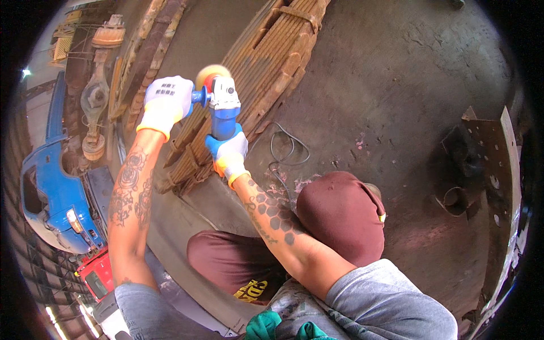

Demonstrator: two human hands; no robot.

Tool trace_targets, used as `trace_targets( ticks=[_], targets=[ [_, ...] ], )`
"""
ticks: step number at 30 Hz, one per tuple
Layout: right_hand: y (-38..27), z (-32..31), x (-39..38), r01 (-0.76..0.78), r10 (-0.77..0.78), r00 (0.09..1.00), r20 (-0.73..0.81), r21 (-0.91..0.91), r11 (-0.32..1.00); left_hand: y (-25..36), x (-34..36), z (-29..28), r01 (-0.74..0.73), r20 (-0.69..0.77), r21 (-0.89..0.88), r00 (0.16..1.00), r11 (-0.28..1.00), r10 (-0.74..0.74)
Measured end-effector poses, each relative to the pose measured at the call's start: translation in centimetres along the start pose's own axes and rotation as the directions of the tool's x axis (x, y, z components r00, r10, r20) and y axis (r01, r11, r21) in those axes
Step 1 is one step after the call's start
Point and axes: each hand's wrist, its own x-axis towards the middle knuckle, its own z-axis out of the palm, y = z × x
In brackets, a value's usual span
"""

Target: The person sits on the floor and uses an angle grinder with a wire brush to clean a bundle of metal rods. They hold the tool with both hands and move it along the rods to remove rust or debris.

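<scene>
A blue-and-silver angle grinder (225, 107) is held out over a long stack of rusty brown steel strips (272, 56), ahead of the wearer and a little left of the middle of the view. Body seen as smooth blue plastic; gear head as pale silver metal, with a dark round spot on its face. At the far end a round, pale-yellow disc (214, 72) with a red-orange centre is noted, its outer edge blurred. Contact between disc and strips cannot be made out. Head end is pointed away from the wearer, toward the top of the view; long axis runs nearly straight fore and aft, crossing the slanting line of the strips at an angle. A blue flanged side handle (200, 96) is set out to the left, across that axis. The handle is gripped by the left hand (169, 97), white-gloved with an orange-yellow cuff, fingers curled around it, their tips hidden. The blue body is clasped by the right hand (229, 152), in a blue-and-white glove, fingers wrapped about it. A thin dark cable (292, 148) is seen looped on the dark, stained floor (368, 85), right of the strips.
</scene>
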Motion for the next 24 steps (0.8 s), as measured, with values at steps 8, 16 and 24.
trace_targets(
  ticks=[8, 16, 24],
  targets=[
    [-2.8, -1.8, 1.8, 0.064, -0.059, 0.997, -0.057, 0.103, 0.993, 0.8, 1.2, -3.9, -0.011, -0.114, 0.014, 0.993, 1.000, 0.013],
    [-1.7, -2.4, 1.1, 0.061, -0.061, 0.996, -0.059, -0.003, 0.998, 0.8, 0.5, -1.6, -0.006, -0.104, -0.036, 0.995, 0.999, 0.002],
    [1.5, -0.4, -0.6, 0.040, -0.031, 0.997, 0.068, -0.144, 0.989, -0.7, -1.8, 4.8, 0.065, -0.037, -0.070, 0.997, 0.995, -0.067]
  ],
)
